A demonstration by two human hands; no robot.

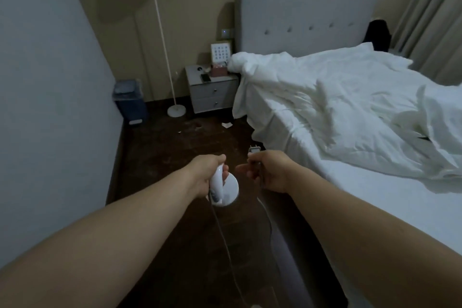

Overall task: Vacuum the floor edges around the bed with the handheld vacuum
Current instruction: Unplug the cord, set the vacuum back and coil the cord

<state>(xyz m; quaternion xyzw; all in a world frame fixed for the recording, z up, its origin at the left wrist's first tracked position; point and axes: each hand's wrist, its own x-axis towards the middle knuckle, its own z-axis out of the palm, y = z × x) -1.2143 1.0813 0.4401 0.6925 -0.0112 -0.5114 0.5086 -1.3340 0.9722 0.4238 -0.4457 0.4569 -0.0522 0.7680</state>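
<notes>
Left hand [203, 173] gripping vacuum [220, 188], right hand [271, 172] pinching plug [254, 150]

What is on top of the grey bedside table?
On the grey bedside table lie a dark phone, a pink box and a white framed picture. The drawers' contents are hidden.

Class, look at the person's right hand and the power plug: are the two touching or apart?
Touching. The head view shows the right hand with fingers curled round the power plug; its prongs stick out above the grip.
</notes>
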